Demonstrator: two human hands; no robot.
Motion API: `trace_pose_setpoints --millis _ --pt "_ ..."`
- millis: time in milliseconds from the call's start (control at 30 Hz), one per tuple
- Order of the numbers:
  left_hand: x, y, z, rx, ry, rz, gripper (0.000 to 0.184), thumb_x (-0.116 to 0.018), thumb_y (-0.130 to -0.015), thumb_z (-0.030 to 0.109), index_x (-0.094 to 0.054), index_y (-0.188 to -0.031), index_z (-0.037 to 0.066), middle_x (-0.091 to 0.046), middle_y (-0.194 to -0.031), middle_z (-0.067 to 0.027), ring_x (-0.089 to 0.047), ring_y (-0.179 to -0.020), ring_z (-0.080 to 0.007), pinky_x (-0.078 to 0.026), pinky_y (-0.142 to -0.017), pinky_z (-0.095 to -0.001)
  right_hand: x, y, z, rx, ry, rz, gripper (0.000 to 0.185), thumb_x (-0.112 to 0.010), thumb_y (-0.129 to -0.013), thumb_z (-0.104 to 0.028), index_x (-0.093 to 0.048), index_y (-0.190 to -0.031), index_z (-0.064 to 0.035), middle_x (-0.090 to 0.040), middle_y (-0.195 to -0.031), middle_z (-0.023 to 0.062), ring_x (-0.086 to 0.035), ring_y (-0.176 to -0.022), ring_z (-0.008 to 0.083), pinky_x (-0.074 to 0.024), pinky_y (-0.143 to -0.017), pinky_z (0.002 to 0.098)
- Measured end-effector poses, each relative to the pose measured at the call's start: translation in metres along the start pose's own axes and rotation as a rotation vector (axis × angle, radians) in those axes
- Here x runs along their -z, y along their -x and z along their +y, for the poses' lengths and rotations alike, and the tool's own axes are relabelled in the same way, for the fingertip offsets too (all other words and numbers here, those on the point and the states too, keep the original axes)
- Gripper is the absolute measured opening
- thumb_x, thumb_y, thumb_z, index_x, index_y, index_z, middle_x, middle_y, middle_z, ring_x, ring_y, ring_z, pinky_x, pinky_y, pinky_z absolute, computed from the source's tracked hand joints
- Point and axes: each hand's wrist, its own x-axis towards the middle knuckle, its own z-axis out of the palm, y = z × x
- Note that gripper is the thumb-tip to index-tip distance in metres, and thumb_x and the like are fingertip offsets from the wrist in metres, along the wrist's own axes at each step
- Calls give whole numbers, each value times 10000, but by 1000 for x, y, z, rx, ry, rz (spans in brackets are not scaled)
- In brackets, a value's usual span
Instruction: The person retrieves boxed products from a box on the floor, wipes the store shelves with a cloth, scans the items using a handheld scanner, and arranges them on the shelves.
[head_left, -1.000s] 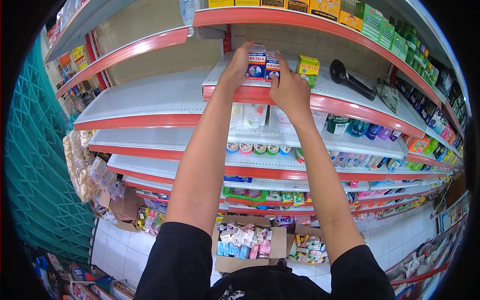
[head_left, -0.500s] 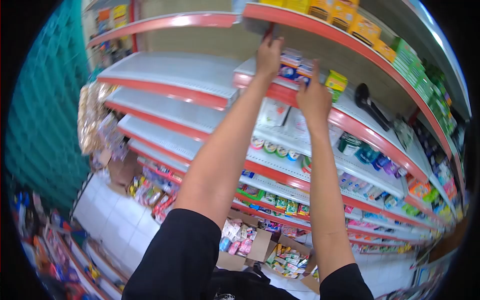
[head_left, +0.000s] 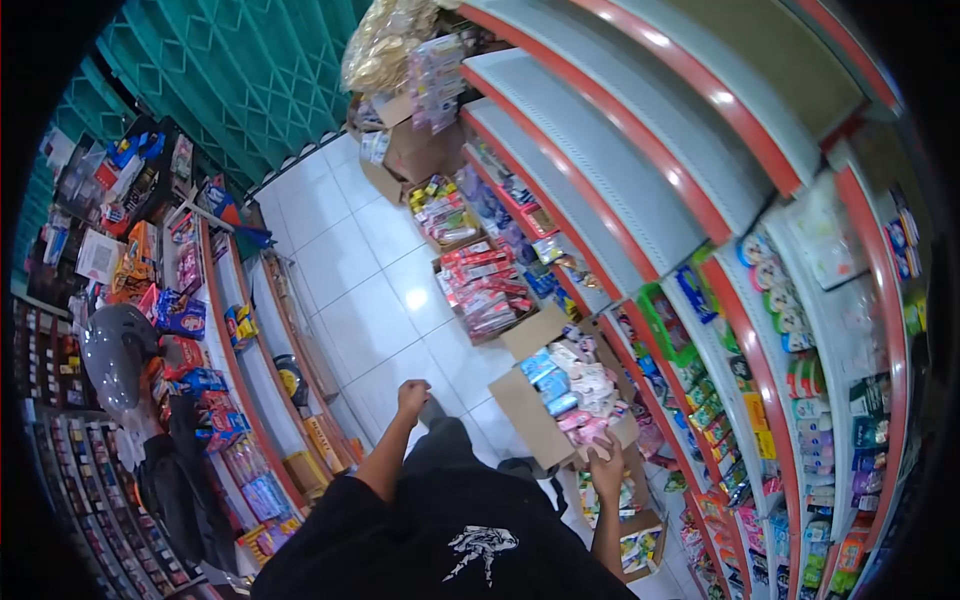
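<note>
My left hand hangs over the white floor near my leg, fingers curled in, with nothing visible in it. Below me on the right, my right hand has its fingers spread over the near edge of an open cardboard box. Whether it touches the pink packs beneath the fingertips, I cannot tell. Light blue packs and whitish packs fill the rest of that box. Another carton, with small yellow and green packets, stands beside my right forearm.
Red-edged shelves rise on the right, with goods on the nearer ones. Boxes of red packets and mixed packets line the tiled floor. On the left stands a stocked rack with a grey helmet. A green folding gate closes the far end.
Both hands have come down from the upper shelf with the small blue and white boxes. My view has tilted down to the floor, and my right hand is now over the carton.
</note>
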Motion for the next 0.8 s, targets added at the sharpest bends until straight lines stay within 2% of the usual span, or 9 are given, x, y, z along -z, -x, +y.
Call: trace_pose_setpoints --millis 33,133,233,367,400,500,533,667,800 --pt "26 3 4 157 183 16 310 -483 -822 227 -517 -1083 62 -599 -1065 -78 -582 -901 -226 -440 -775 -376 -23 -1 5 -106 -88 -38 412 -542 -835 -40 -430 -1231 -26 -577 -1107 144 -604 -644 140 -499 -505 252" --pt "81 -19 9 207 511 -93 353 -481 -826 288 -512 -1089 55 -591 -1063 -91 -584 -849 -217 -451 -695 -330 -97 -27 16 -359 -222 -118 331 -523 -863 -100 -475 -1186 -49 -621 -1031 126 -579 -606 131 -511 -544 261" --pt "107 -35 52 120 405 -189 370 -467 -841 293 -498 -1111 43 -581 -1119 -95 -575 -956 -244 -434 -781 -350 -175 -78 22 -403 -148 -329 295 -516 -869 -130 -504 -1153 -53 -629 -1013 126 -584 -604 152 -517 -575 283" --pt "124 -46 135 35 293 -266 351 -443 -873 271 -495 -1120 26 -598 -1082 -112 -588 -936 -236 -445 -789 -350 -271 -150 -12 -308 867 -818 173 -523 -850 -170 -613 -939 -52 -648 -850 103 -633 -658 192 -517 -578 313" --pt "129 -50 149 -16 224 -299 346 -439 -880 269 -495 -1121 27 -601 -1071 -115 -591 -934 -234 -446 -786 -348 -297 -168 -28 -306 884 -824 173 -523 -850 -170 -613 -939 -52 -648 -850 103 -633 -658 192 -517 -578 313" --pt "143 -86 148 36 497 -328 366 -416 -892 248 -458 -1156 -2 -543 -1145 -152 -572 -976 -254 -467 -809 -341 -386 -197 -79 198 803 -713 234 -582 -796 -201 -630 -945 -26 -647 -856 128 -628 -882 226 -514 -667 319" --pt "146 -100 144 80 724 -320 375 -399 -897 242 -440 -1165 -17 -516 -1172 -164 -565 -989 -261 -480 -812 -337 -418 -211 -74 99 303 -796 187 -568 -828 -165 -634 -943 -33 -647 -888 93 -632 -809 198 -511 -655 299" --pt "146 -145 129 299 1026 -100 425 -411 -881 239 -402 -1205 -35 -475 -1214 -187 -545 -1016 -298 -458 -854 -348 -491 -247 -153 -199 107 -965 268 -529 -894 -175 -535 -1133 -53 -636 -957 70 -634 -674 135 -483 -581 225" --pt "140 -225 159 300 911 6 389 -425 -872 239 -445 -1156 -26 -517 -1136 -177 -547 -1011 -293 -458 -847 -365 -547 -346 -122 -475 -329 -622 257 -487 -912 -182 -516 -1133 -53 -618 -1004 124 -634 -796 199 -501 -656 266"
